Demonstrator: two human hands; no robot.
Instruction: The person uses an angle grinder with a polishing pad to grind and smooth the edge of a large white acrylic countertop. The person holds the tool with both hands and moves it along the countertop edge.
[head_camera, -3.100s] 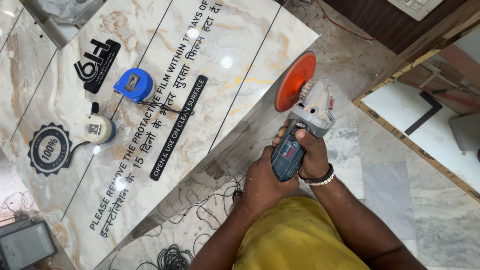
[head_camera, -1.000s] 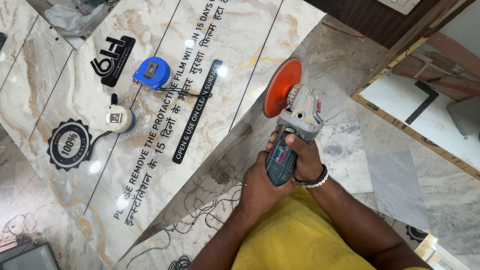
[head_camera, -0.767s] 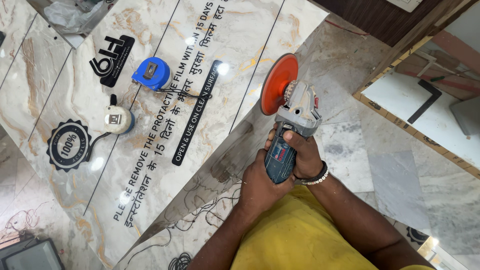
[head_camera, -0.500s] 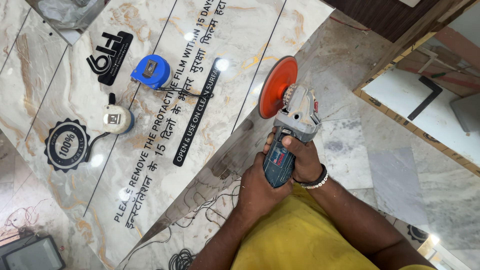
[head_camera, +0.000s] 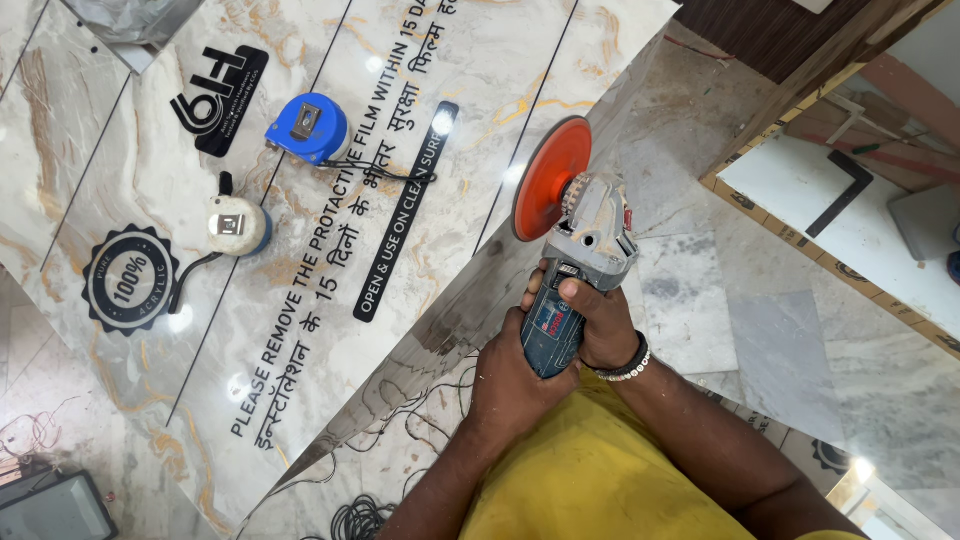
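Both my hands grip an angle grinder (head_camera: 585, 240) with a blue body, grey head and an orange-red disc (head_camera: 550, 178). My left hand (head_camera: 515, 370) wraps the rear of the blue body. My right hand (head_camera: 600, 318), with a beaded bracelet at the wrist, holds it further forward, thumb on top. The disc stands on edge against the right side edge of a glossy marble-patterned sheet (head_camera: 330, 330) covered in printed protective film.
On the sheet lie a blue tape measure (head_camera: 308, 128) and a small white round tool (head_camera: 238, 225) with a black cord. Black cable (head_camera: 355, 518) coils on the marble floor. White boards in a wooden frame (head_camera: 840, 190) lie at right, a dark device (head_camera: 55, 508) at bottom left.
The grinder and both hands have crept along the sheet's edge toward the left; the disc stays against the edge. Tape measure and white tool have not moved on the sheet.
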